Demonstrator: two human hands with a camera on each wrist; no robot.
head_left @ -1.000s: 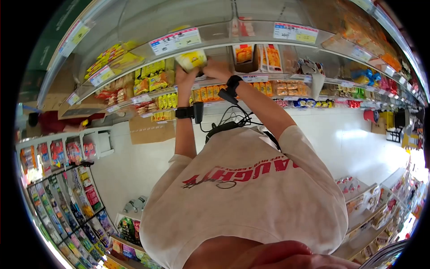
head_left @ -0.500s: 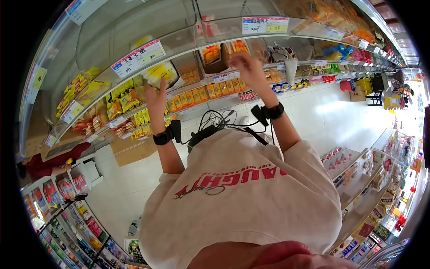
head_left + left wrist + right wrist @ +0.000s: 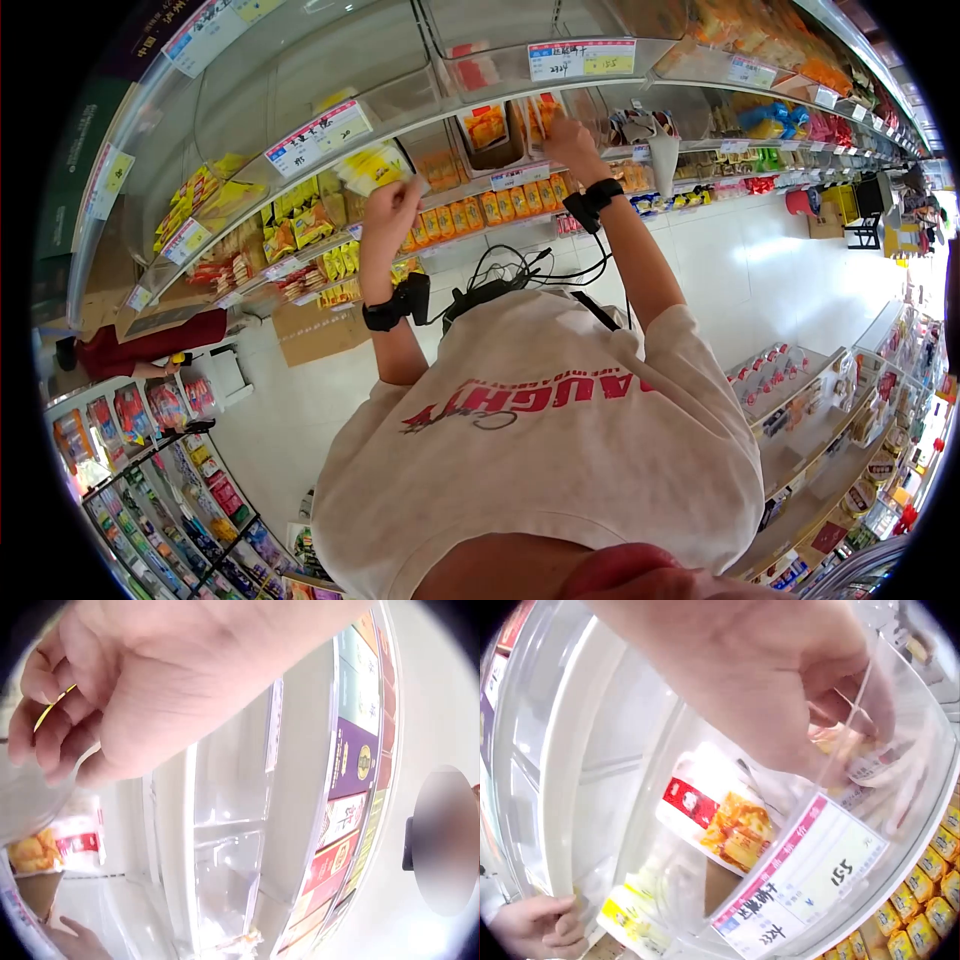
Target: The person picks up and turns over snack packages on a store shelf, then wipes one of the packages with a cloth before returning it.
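My right hand (image 3: 573,145) reaches into a clear bin and pinches a white and orange snack packet (image 3: 866,761) between thumb and fingers; the hand hides part of it. Beside it in that bin stands another white packet (image 3: 718,817) with a red band and an orange food picture. My left hand (image 3: 390,212) hangs with loosely curled fingers at the front of the shelf, holding nothing. Close by it, a yellow and white packet (image 3: 372,168) lies in its own clear bin. In the left wrist view the left fingers (image 3: 64,739) overlap a clear plastic edge.
Price labels (image 3: 320,135) run along the shelf's front edge. Rows of small orange packs (image 3: 490,208) fill the shelf below. Yellow snack bags (image 3: 295,225) lie to the left. A cardboard box (image 3: 318,332) stands on the floor, and another person (image 3: 150,345) is at far left.
The yellow and white packet went from between both hands into its bin. My right hand moved right to the orange-pictured packets; my left hand came away from the yellow one.
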